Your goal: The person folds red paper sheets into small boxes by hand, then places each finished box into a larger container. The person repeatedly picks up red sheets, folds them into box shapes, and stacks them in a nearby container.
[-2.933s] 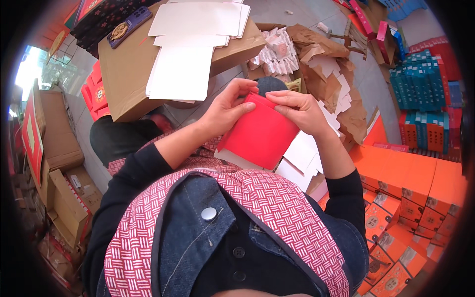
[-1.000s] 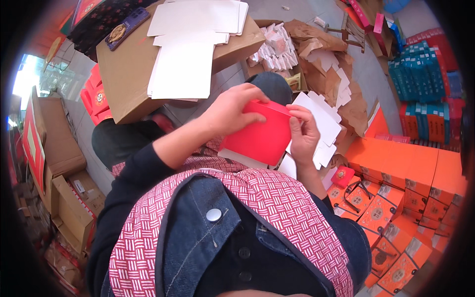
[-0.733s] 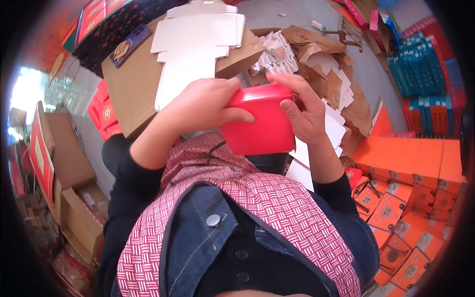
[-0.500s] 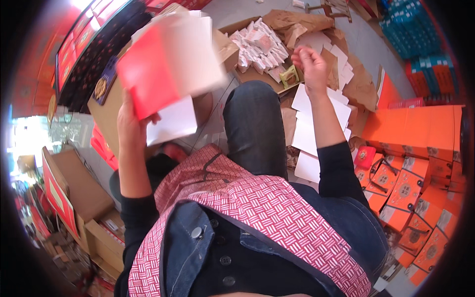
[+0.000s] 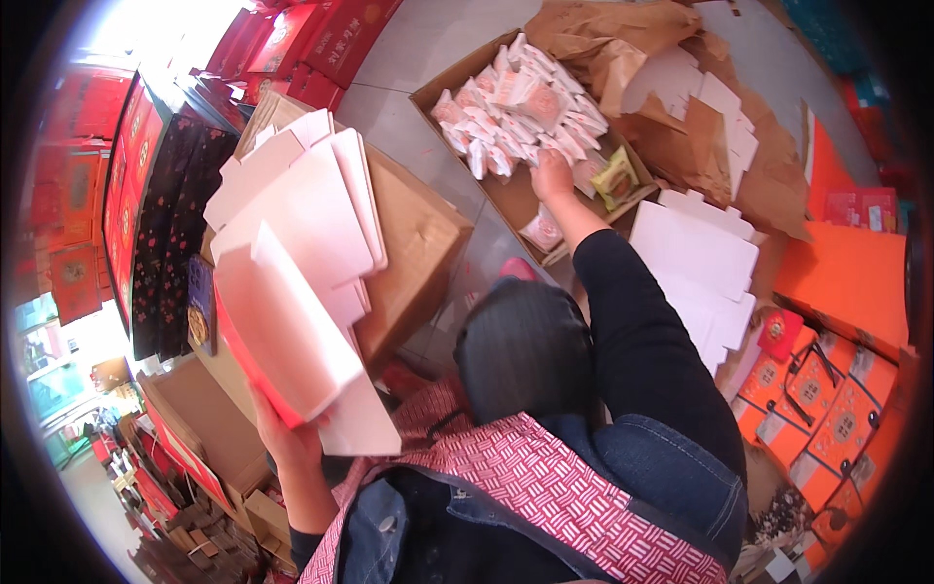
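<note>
My left hand (image 5: 287, 443) is closed around the lower side of an open paperboard box (image 5: 302, 331), red outside and white inside, held tilted with its hollow facing up. My right hand (image 5: 553, 177) reaches into a shallow cardboard carton (image 5: 501, 204) full of small white wrapped packets (image 5: 525, 97) with pinkish print. Its fingers are curled at the near edge of the pile; what they grip, if anything, is hidden. Beside that hand lies a green and yellow packet (image 5: 615, 180). A single white packet (image 5: 543, 230) rests in the carton's near corner.
Unfolded white paperboard blanks (image 5: 292, 195) lie on a large brown carton (image 5: 413, 243) at left. More white blanks (image 5: 696, 258) and crumpled brown paper (image 5: 671, 127) are at right. Orange boxes (image 5: 808, 389) stand lower right; red boxes (image 5: 336, 39) are stacked at the far left.
The red and white piece in my left hand came down nearer me and is now seen as an opened box. My right hand dropped from the air into the carton of packets. The view shifted.
</note>
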`<action>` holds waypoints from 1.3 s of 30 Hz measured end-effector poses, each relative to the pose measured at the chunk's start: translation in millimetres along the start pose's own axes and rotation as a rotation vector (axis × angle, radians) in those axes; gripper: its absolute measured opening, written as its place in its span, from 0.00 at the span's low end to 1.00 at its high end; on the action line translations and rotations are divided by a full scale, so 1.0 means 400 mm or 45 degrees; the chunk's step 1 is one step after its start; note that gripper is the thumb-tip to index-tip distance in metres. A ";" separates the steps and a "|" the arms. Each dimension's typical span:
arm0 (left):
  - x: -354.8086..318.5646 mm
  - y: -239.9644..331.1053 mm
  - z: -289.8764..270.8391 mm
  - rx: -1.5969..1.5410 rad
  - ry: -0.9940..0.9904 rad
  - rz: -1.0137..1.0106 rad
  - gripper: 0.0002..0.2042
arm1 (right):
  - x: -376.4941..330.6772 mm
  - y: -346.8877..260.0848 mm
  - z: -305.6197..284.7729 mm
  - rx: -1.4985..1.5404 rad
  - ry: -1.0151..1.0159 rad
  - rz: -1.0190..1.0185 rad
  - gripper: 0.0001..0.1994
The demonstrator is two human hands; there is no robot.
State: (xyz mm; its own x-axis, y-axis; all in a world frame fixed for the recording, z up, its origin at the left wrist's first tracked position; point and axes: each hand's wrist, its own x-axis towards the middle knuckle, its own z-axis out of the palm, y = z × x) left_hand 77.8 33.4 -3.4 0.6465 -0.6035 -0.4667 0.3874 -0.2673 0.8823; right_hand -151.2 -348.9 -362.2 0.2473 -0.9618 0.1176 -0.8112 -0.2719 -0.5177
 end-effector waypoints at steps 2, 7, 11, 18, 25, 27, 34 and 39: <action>0.006 -0.024 -0.032 -0.070 0.099 0.036 0.26 | 0.038 -0.007 0.045 -0.153 -0.204 0.105 0.11; -0.006 -0.039 -0.037 -0.242 0.066 0.018 0.26 | 0.037 0.003 0.084 0.058 -0.273 0.374 0.17; 0.013 -0.011 0.037 -0.262 0.216 0.071 0.25 | -0.037 0.046 -0.026 0.548 -0.334 0.658 0.21; 0.000 -0.007 0.033 -0.154 -0.075 0.222 0.26 | -0.104 -0.376 -0.614 1.794 -0.074 0.070 0.19; -0.067 -0.023 0.057 -0.392 -0.174 0.463 0.26 | -0.253 -0.881 -0.958 0.677 -0.280 -0.763 0.17; -0.107 -0.032 0.053 -0.527 -0.187 0.508 0.27 | -0.308 -0.940 -0.939 0.699 -0.150 -0.884 0.18; -0.195 -0.097 0.067 -0.903 -0.101 0.590 0.26 | -0.614 -0.898 -0.775 1.511 -0.301 -0.644 0.30; -0.241 -0.125 0.060 -0.801 -0.147 0.615 0.24 | -0.602 -0.925 -0.743 1.483 -0.310 -0.759 0.28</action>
State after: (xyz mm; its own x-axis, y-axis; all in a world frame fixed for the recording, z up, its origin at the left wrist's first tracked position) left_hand -19.4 86.8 -1.0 0.7785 -0.6277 -0.0024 0.4026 0.4964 0.7691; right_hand -68.2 -26.4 53.1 0.5909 -0.6424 0.4880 0.3478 -0.3429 -0.8726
